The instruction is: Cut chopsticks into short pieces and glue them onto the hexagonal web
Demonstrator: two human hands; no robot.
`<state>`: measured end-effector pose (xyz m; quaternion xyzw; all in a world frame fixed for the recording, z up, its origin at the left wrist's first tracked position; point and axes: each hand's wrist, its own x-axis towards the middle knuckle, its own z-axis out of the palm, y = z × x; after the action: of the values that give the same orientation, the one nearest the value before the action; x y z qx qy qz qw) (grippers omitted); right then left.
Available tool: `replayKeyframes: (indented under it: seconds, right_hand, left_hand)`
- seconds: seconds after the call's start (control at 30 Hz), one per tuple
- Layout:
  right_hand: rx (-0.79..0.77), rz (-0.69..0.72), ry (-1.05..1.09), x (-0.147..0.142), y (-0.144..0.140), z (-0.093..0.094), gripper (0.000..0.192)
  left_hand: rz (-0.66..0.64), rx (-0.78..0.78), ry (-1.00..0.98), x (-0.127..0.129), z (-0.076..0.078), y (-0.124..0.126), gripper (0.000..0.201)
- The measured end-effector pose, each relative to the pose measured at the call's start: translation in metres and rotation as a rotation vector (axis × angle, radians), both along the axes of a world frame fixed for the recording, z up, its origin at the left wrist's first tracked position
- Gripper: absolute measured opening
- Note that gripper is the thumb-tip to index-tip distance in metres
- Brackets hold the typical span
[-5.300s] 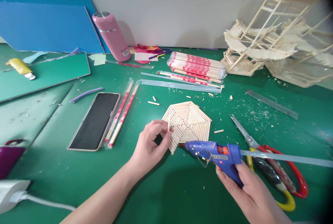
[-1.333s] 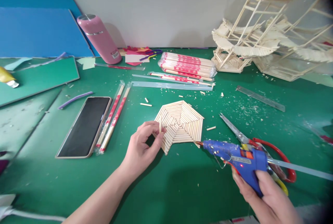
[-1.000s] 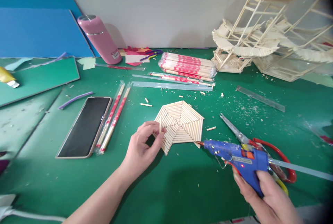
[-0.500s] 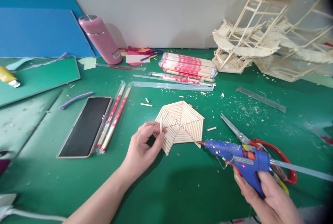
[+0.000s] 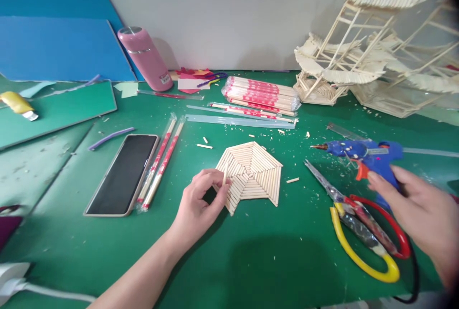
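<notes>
A flat panel of short wooden sticks (image 5: 253, 168), laid in wedge-shaped sections round a centre, lies on the green table; its near side has a gap between two points. At the panel's left edge, my left hand (image 5: 202, 196) pinches a short wooden stick (image 5: 225, 173) upright between thumb and fingers. My right hand (image 5: 412, 204) grips a blue hot glue gun (image 5: 373, 153) by its handle, away to the right of the panel. The glue gun's nozzle points left, and a clear glue stick (image 5: 428, 152) extends from its back. Scissors (image 5: 355, 218) with red and yellow handles lie below it.
A phone (image 5: 122, 175) and two wrapped chopstick packs (image 5: 161, 163) lie left. Behind are a bundle of wrapped chopsticks (image 5: 261, 93), glue sticks (image 5: 240, 121) and a pink flask (image 5: 147, 58). A stick-built tower model (image 5: 344, 70) stands back right. Stick scraps (image 5: 293, 180) are scattered about.
My right hand has drawn the glue gun from the panel's lower right point up and to the right, uncovering the scissors. My left hand stays at the panel's left edge with the stick.
</notes>
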<state>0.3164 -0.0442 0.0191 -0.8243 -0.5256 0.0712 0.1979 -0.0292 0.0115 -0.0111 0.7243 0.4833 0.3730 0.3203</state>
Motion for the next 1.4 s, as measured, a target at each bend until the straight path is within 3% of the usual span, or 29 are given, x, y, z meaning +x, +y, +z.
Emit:
replayKeyframes:
  seconds: [0.1,0.2,0.27,0.37,0.47,0.5,0.53,0.6,0.77,1.0,1.13,1.4]
  right_hand:
    - [-0.137,0.009,-0.084,0.019,0.024,-0.006,0.045]
    - [-0.12,0.02,-0.098,0.024,0.034,-0.013,0.049]
    - [-0.035,0.013,-0.141,0.014,0.032,-0.012,0.047]
    - [0.215,0.049,-0.194,-0.025,0.022,0.001,0.034]
    - [0.4,0.536,-0.084,-0.076,0.011,0.013,0.018]
    - [0.325,0.739,-0.026,-0.092,0.009,0.014,0.022]
    - [0.306,0.865,0.028,-0.105,0.007,0.013,0.022]
    - [0.277,0.958,0.081,-0.122,0.006,0.006,0.02]
    - [0.296,0.934,0.096,-0.128,0.009,-0.015,0.017]
    - [0.254,0.919,0.117,-0.13,0.014,-0.019,0.011]
    - [0.227,0.907,0.128,-0.129,0.015,-0.024,0.008]
    - [0.208,0.849,0.112,-0.126,0.014,-0.031,0.01]
  left_hand:
    - [0.027,0.12,0.048,-0.001,0.001,0.0,0.004]
    - [0.008,0.243,0.117,-0.001,0.003,-0.001,0.008]
    - [-0.056,0.286,0.172,-0.001,0.006,-0.003,0.009]
    - [-0.19,0.334,0.306,0.002,0.008,-0.007,0.011]
    - [-0.292,0.36,0.436,0.007,0.009,-0.013,0.011]
    - [-0.317,0.357,0.461,0.008,0.008,-0.015,0.011]
    - [-0.336,0.353,0.474,0.009,0.008,-0.016,0.013]
    - [-0.363,0.346,0.471,0.011,0.007,-0.019,0.017]
    - [-0.395,0.309,0.443,0.011,0.008,-0.021,0.019]
    - [-0.396,0.264,0.418,0.013,0.009,-0.019,0.018]
    - [-0.323,0.261,0.361,0.011,0.007,-0.017,0.01]
    - [-0.195,0.191,0.402,0.009,0.003,-0.012,0.021]
